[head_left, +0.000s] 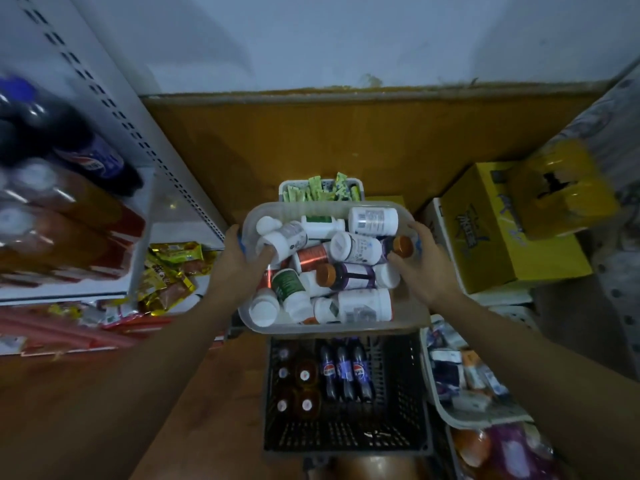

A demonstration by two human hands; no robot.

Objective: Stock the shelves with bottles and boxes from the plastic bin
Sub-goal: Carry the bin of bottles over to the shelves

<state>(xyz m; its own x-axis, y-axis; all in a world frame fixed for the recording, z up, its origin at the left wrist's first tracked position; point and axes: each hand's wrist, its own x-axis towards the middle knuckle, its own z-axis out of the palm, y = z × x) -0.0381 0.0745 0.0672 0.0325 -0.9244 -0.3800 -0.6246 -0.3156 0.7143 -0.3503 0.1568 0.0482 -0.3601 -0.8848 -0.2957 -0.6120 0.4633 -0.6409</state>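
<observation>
Left hand (pixel 239 261) and right hand (pixel 424 263) each grip opposite rims of the bottle-filled plastic bin (pixel 332 330).

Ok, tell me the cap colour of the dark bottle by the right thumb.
Orange cap, head view.

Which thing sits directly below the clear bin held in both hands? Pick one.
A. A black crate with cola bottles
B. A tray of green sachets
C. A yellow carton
A: the black crate with cola bottles shows just beneath the clear bin.
</observation>
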